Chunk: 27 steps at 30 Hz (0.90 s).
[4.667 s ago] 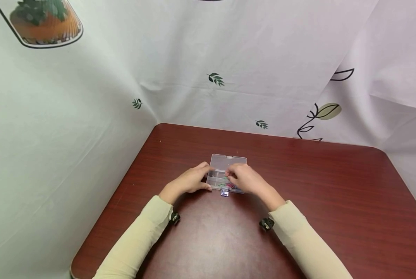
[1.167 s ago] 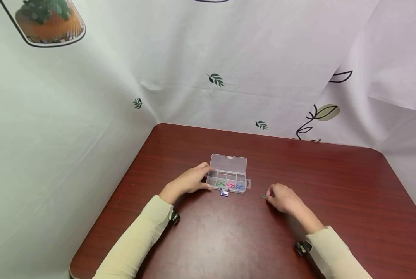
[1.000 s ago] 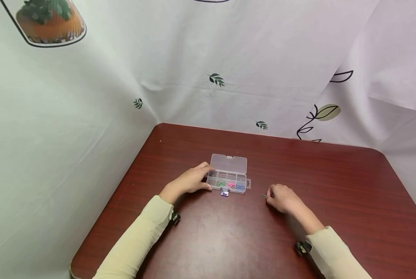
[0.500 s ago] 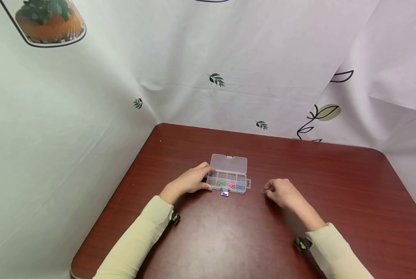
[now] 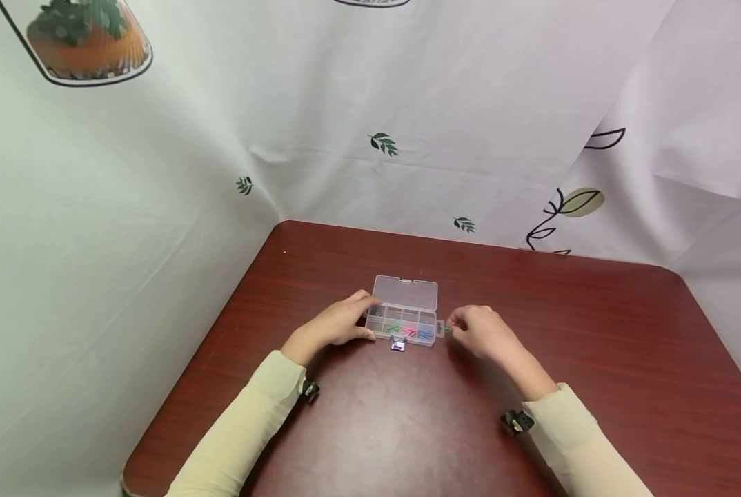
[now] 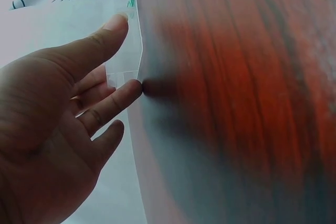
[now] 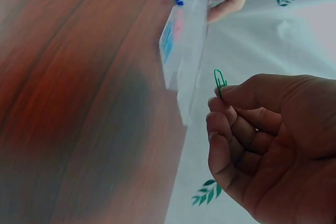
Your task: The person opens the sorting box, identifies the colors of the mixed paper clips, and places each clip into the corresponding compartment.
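A clear plastic compartment box [image 5: 406, 293] lies on the table with its lid raised and folded back. Green paper clips [image 5: 392, 329], pink ones [image 5: 409, 331] and blue ones [image 5: 425, 335] fill separate front compartments. My left hand [image 5: 338, 321] holds the box's left end, the thumb at the front corner and fingers toward the back. Just beyond the right end, my right hand [image 5: 485, 333] pinches a single green paper clip [image 7: 219, 80] between thumb and forefinger. In the right wrist view that clip stands upright above the fingertips, apart from the box.
A blue-purple latch [image 5: 398, 343] hangs at the box's front. A hanging tab [image 5: 441, 328] projects from its right end. The reddish-brown table [image 5: 370, 428] reaches back to a white curtain [image 5: 470, 90] with printed leaves.
Since several seconds ago, my right hand went from over the box to the table at right. Now it has come back left to the box's end with the green paper clip. The left hand stays.
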Tool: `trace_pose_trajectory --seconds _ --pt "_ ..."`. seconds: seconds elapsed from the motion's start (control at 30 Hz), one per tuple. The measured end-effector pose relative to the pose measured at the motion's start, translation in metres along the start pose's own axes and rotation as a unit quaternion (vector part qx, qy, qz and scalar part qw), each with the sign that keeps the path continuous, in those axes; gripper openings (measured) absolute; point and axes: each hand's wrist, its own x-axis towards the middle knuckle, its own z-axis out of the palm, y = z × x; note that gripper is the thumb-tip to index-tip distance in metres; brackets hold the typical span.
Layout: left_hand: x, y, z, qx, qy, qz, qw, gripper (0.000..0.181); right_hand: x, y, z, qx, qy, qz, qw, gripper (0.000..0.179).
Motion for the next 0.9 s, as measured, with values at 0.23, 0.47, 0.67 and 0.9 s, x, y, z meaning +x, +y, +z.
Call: trace_pose_trajectory --seconds 0.23,0.47,0.67,0.9 --pt "0.001 0.000 0.001 -0.001 0.000 -0.002 1.0000 0.069 0.014 -0.020 0.006 0.004 0.005 -0.032 0.9995 0.007" --pt "0.001 -0.002 0.002 -0.008 0.002 -0.011 0.9999 0.070 0.026 -0.042 0.017 0.013 -0.001 -0.044 0.9989 0.015" --pt "0.001 -0.003 0.002 -0.010 0.007 -0.004 0.9999 0.070 0.033 -0.052 0.025 0.019 0.005 -0.064 0.9978 0.013" --pt "0.001 -0.001 0.000 -0.021 0.000 -0.008 0.9998 0.069 0.041 -0.059 0.032 0.022 0.000 -0.066 0.9976 0.014"
